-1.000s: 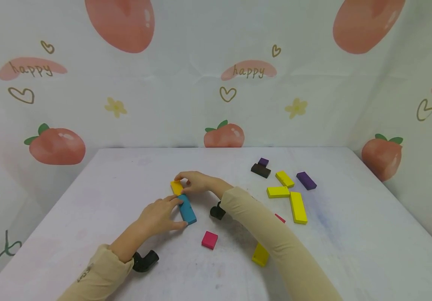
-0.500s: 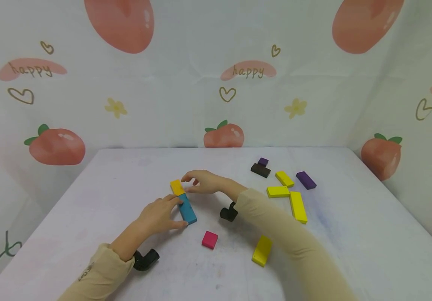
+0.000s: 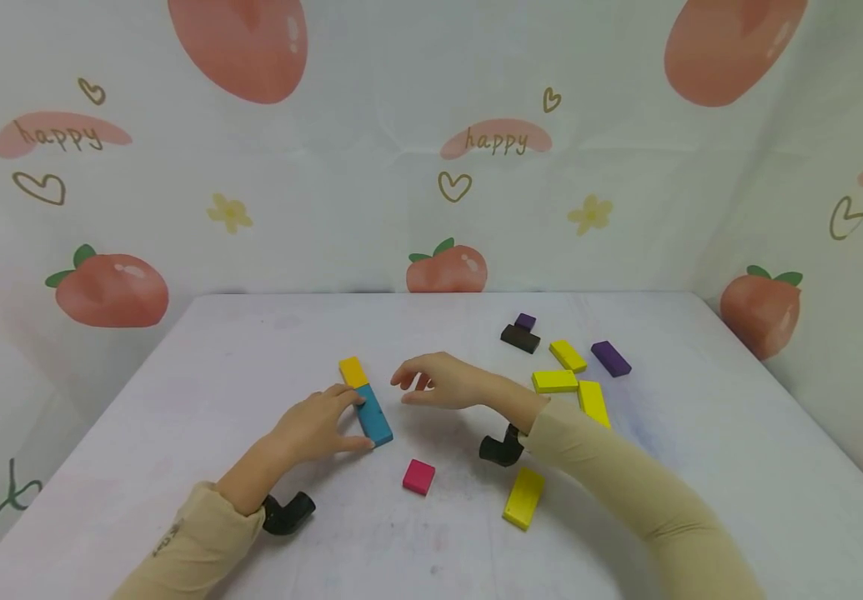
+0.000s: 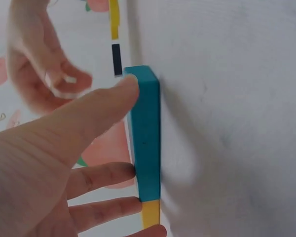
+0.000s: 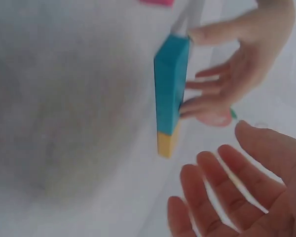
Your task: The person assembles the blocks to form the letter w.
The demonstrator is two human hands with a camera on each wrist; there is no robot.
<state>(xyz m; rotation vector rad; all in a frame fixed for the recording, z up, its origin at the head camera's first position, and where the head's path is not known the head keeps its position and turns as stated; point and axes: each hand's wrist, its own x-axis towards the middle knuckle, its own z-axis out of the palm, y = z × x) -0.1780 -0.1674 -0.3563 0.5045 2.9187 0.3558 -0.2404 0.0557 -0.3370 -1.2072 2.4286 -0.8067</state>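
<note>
A blue block (image 3: pixel 374 415) lies on the table with a shorter orange-yellow block (image 3: pixel 353 372) against its far end, the two in one line. My left hand (image 3: pixel 313 427) rests beside the blue block. In the left wrist view its thumb (image 4: pixel 123 91) touches the block near one end, and the fairly straight fingers reach the same long side, down to the orange-yellow block. My right hand (image 3: pixel 442 381) hovers to the right of both blocks, touching nothing. Its fingers are relaxed and spread apart in the right wrist view.
A red square block (image 3: pixel 418 477) and a yellow block (image 3: pixel 524 498) lie nearer the front. At the back right are several more yellow blocks (image 3: pixel 554 382), a purple block (image 3: pixel 611 358), a dark brown block (image 3: pixel 520 338) and a small purple block (image 3: pixel 525 322).
My right hand has let go of the orange-yellow block and moved off to the right and slightly nearer. The left hand and both joined blocks have stayed in place.
</note>
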